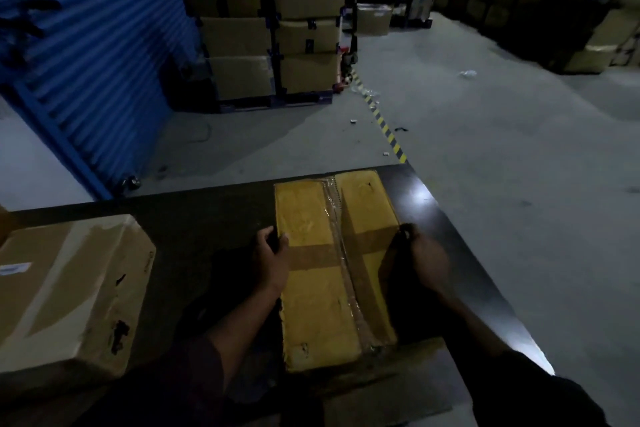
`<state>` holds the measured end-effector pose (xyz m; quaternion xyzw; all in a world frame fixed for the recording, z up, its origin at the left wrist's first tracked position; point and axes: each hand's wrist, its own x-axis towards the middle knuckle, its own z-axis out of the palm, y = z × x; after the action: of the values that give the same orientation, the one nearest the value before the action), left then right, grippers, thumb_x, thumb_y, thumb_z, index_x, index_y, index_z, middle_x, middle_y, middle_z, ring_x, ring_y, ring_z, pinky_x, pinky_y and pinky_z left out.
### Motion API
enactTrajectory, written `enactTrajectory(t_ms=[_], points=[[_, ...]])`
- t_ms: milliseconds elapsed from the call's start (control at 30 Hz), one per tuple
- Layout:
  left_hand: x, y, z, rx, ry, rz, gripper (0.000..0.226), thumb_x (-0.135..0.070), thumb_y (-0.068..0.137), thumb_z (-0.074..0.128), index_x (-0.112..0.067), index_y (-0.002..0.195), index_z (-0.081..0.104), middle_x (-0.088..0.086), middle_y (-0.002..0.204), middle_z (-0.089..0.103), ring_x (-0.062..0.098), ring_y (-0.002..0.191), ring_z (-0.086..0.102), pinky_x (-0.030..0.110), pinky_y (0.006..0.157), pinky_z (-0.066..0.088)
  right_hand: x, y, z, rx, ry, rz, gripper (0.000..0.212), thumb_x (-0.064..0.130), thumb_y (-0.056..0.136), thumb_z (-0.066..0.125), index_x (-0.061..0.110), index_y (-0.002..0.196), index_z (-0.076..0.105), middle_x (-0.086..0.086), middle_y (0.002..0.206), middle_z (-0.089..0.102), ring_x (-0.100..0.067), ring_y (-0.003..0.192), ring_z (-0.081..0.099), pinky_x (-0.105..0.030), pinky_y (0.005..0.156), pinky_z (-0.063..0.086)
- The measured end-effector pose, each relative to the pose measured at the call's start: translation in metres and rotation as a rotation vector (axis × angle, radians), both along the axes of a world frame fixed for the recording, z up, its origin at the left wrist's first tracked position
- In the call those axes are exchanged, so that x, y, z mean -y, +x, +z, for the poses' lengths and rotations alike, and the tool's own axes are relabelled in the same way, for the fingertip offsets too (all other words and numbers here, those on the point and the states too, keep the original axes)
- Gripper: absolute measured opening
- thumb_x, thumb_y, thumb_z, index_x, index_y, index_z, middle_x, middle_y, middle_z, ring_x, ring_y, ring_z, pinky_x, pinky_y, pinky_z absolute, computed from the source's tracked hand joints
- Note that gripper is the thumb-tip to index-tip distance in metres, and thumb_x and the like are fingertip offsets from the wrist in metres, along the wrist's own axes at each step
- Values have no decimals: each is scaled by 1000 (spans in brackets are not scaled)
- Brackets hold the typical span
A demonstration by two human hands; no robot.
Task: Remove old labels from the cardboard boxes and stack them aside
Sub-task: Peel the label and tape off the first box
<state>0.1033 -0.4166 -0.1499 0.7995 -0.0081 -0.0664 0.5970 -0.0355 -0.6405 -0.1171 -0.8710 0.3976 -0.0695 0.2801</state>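
- A yellow cardboard box (332, 267) lies flat on the dark desk (214, 215), its long side running away from the person; a strip of clear tape (341, 253) runs down its length and a band of brown tape (332, 255) crosses it about halfway along.
- The left hand (272, 262) sits against the left edge of the yellow box at the level of the brown band, thumb on the top face and fingers curled down over the side; it grips the box edge.
- The right hand (420, 253) is at the right edge of the yellow box, level with the same band; its fingers are bunched at the box's edge (it lies in shadow, so I cannot tell whether they pinch the tape end or only press on the cardboard).
- Both forearms reach in from the near edge of the desk, one on each side of the yellow box; dark sleeves cover the upper arms.
- Left of the yellow box, well apart from it on the same desk, rests a larger brown cardboard box (69, 291); it has pale tape across its top, a small white label (14, 268) near its left edge, and dark scuffs on its right side.
- Beyond the yellow box, past the far edge of the desk, lies a grey concrete floor (485, 149) with a yellow-and-black striped line (384, 125) running away from the box.
- Further beyond, to the left of that line, stand stacked brown cartons (270, 28); a blue corrugated shutter (97, 55) stands left of them.
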Motion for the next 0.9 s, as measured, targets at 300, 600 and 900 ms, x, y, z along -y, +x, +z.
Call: enactTrajectory(t_ms=[300, 600, 900], points=[[38, -5, 2, 3, 155, -10, 32, -41, 88, 65, -14, 98, 51, 1, 85, 56, 15, 72, 55, 27, 54, 38, -11, -79, -11, 116, -141, 152, 63, 73, 87, 30, 28, 128, 45, 9, 114, 57, -13, 101, 60, -39, 87, 53], [87, 4, 21, -139, 16, -195, 60, -34, 88, 66, -24, 141, 40, 1, 131, 51, 24, 113, 55, 41, 88, 49, 63, -17, 5, 170, 21, 157, 37, 40, 104, 32, 26, 136, 46, -9, 129, 58, -21, 111, 59, -39, 93, 49], [83, -42, -2, 275, 54, -265, 67, -62, 85, 54, -23, 137, 45, -2, 144, 37, 12, 127, 42, 42, 102, 45, 18, -62, -40, 204, -451, 373, 52, 61, 96, 43, 32, 137, 54, 2, 148, 47, -18, 139, 39, -48, 112, 34]])
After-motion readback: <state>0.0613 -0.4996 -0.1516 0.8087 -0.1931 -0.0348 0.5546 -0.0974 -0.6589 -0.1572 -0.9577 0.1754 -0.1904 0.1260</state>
